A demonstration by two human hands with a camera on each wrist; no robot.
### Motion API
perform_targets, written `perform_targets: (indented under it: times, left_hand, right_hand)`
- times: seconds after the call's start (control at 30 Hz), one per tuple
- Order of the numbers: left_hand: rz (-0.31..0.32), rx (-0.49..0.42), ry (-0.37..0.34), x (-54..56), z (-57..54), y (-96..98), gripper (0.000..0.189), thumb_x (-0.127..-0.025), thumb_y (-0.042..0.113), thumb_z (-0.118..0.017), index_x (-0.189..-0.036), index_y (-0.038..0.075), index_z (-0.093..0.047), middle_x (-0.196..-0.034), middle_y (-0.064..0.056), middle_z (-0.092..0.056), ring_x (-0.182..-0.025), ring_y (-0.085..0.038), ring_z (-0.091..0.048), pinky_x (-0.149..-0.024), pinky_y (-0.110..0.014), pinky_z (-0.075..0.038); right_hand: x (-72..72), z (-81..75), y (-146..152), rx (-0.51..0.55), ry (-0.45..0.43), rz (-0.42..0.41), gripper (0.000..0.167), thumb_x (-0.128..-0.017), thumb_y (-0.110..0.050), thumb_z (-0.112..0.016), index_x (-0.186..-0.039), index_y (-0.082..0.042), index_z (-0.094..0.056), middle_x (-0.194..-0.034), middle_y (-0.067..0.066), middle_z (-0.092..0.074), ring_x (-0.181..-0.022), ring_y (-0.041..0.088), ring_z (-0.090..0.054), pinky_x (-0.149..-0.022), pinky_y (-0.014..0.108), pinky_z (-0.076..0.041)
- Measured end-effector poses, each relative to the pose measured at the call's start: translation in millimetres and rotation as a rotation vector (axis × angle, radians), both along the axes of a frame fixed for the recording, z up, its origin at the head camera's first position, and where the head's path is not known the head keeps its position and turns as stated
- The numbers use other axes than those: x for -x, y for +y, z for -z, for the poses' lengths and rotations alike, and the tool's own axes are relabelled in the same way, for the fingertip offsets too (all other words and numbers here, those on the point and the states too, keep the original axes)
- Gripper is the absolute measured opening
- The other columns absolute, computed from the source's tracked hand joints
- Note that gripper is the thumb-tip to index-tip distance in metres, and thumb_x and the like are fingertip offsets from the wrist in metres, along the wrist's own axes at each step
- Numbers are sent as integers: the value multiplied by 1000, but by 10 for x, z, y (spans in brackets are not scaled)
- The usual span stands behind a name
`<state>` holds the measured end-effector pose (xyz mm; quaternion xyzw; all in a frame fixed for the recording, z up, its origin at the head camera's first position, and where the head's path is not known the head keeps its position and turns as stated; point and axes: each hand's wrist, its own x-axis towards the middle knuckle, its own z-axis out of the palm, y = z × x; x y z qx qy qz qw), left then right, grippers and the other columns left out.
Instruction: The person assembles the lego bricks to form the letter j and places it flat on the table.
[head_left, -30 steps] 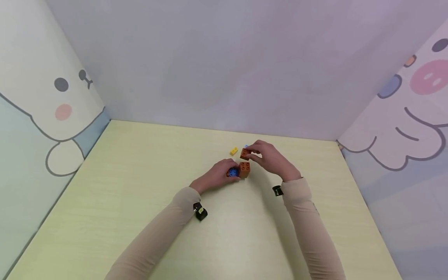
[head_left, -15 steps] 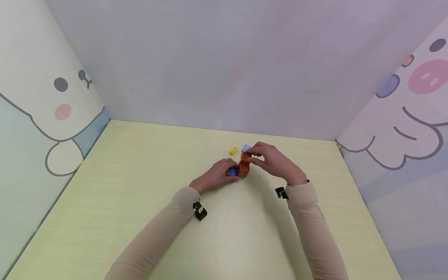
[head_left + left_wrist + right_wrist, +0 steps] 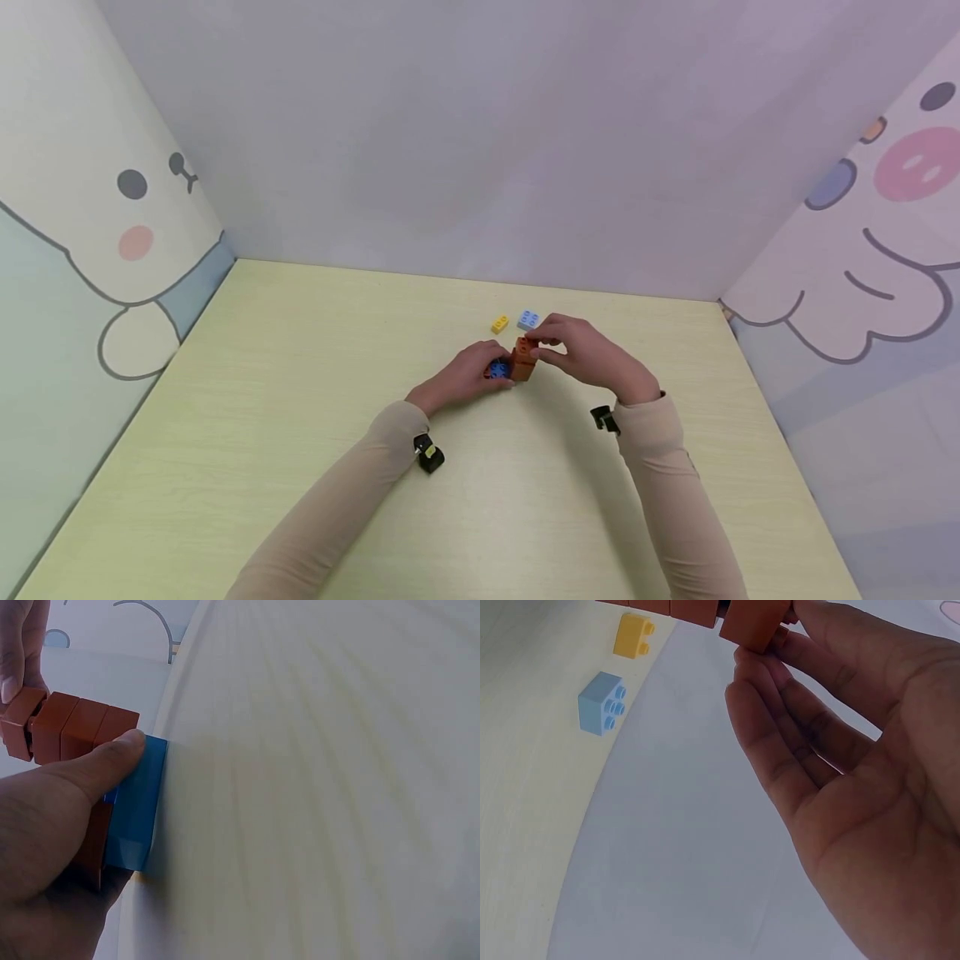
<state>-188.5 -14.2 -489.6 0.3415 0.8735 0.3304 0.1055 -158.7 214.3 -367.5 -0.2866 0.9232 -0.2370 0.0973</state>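
The worktop (image 3: pixel 187 417) is pale yellow with faint, streaky grain. Its back left and back right corners are both in view, joined by a straight back edge; the front edge is out of view. A yellow brick (image 3: pixel 500 324) lies near the back edge, a little right of the middle, two studs up. Just right of it, and apart from it, sits a light blue brick (image 3: pixel 528 320) with four studs up. A blue base (image 3: pixel 137 825) rests on the worktop farther from the back edge than both.

Hands (image 3: pixel 45 825) gripping brown brick stack (image 3: pixel 79 724), blue brick (image 3: pixel 142 810), pale tabletop (image 3: pixel 315 787)
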Motion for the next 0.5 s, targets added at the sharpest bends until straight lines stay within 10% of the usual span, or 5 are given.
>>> perform_targets:
  times: [0.5]
  left_hand:
    - [-10, -3, -6, -13, -13, 11, 44, -95, 36, -73, -129, 10, -64, -122, -5, -68, -108, -18, -60, -100, -38, -50]
  right_hand:
    - [0, 26, -3, 7, 6, -7, 33, -98, -17, -69, -129, -6, -70, -117, 8, -69, -101, 20, -64, -86, 37, -54]
